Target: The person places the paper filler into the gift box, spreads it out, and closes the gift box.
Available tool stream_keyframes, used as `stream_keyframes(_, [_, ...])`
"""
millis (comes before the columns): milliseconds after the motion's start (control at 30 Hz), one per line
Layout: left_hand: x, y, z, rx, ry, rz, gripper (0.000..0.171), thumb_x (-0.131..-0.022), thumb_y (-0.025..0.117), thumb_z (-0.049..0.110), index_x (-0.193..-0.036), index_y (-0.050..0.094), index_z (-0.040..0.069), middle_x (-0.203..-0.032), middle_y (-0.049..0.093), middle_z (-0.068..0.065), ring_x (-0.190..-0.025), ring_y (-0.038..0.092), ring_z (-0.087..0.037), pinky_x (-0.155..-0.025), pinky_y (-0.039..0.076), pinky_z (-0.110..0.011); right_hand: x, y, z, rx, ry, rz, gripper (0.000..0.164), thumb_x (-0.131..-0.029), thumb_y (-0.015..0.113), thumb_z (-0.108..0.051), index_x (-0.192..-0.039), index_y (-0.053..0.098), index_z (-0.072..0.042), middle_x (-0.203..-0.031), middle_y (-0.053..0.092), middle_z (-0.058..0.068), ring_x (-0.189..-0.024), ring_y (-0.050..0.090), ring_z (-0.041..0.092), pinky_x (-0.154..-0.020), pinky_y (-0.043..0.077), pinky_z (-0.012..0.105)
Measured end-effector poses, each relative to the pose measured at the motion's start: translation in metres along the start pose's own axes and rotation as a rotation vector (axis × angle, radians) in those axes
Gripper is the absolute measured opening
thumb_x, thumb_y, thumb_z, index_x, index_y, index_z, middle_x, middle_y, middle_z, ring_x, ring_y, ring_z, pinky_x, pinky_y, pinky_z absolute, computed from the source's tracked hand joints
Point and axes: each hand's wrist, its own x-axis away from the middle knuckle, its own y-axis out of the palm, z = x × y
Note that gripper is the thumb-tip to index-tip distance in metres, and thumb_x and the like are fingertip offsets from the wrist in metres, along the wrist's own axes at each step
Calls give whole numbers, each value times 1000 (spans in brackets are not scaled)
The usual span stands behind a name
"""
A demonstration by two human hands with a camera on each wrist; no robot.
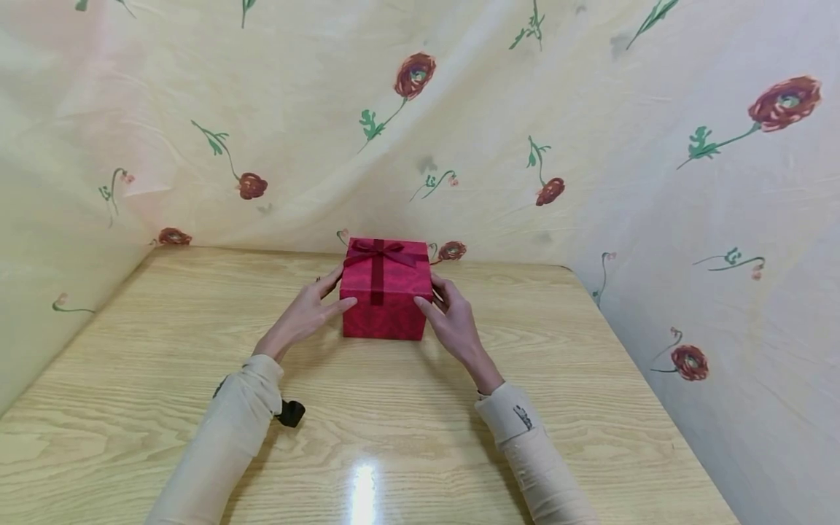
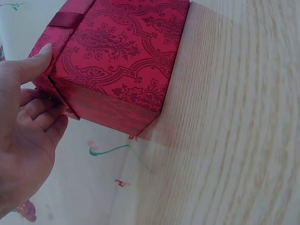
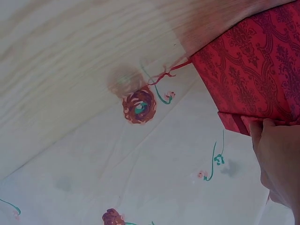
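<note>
A red gift box [image 1: 386,315] with a dark damask pattern stands at the far side of the table. Its lid [image 1: 410,273] carries a dark red ribbon [image 1: 378,271] tied in a bow. From the left side, my left hand [image 1: 311,310] grips the lid's edge, thumb on the front and fingers against the side. My right hand [image 1: 456,321] holds the opposite edge in the same way. In the left wrist view, the fingers [image 2: 44,112] curl under the lid's rim. The right wrist view shows the right fingers [image 3: 262,133] at the rim; the thumb is hidden there.
The wooden table [image 1: 197,321] extends around the box and in front of it. A floral cloth [image 1: 295,146] hangs close behind the box and along both sides. Beside the left cuff is a small black object [image 1: 292,413].
</note>
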Motion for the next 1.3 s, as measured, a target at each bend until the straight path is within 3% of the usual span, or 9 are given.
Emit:
stream_keyframes(233, [1, 1, 0, -9, 5, -10, 79, -105, 65, 28, -166, 19, 8, -170, 18, -14, -153, 20, -43, -120, 21, -59, 1, 1, -7, 26, 32, -23, 51, -100, 63, 8, -144, 41, 20, -151, 43, 35, -142, 43, 45, -113, 40, 46])
stream_keyframes(600, [2, 4, -8, -23, 9, -3, 79, -104, 66, 29, -166, 21, 8, -169, 21, -14, -151, 24, -44, -119, 23, -59, 5, 0, 6, 20, 19, -30, 51, -99, 68, 1, -146, 47, 10, -149, 50, 25, -140, 48, 34, -108, 45, 35])
stream_keyframes(900, [3, 7, -8, -19, 25, 4, 78, -104, 67, 28, -166, 22, 9, -169, 23, -14, -151, 25, -44, -120, 24, -58, 8, 0, 7, 33, 2, -34, 48, -99, 67, 3, -143, 48, 12, -150, 49, 27, -140, 47, 37, -107, 46, 33])
stream_keyframes(1167, [6, 8, -9, -35, 1, 4, 81, -103, 68, 28, -164, 21, 3, -168, 22, -19, -150, 27, -45, -119, 25, -57, 10, 1, 10, 27, 20, -40, 47, -98, 68, 3, -141, 49, 11, -147, 53, 26, -139, 50, 35, -104, 48, 32])
stream_keyframes(1300, [6, 9, -9, -32, 22, 9, 80, -103, 68, 26, -164, 22, 2, -167, 24, -21, -150, 28, -45, -119, 26, -56, 11, 0, 12, 15, 16, -46, 46, -98, 68, 4, -139, 50, 12, -145, 54, 28, -138, 51, 36, -103, 49, 33])
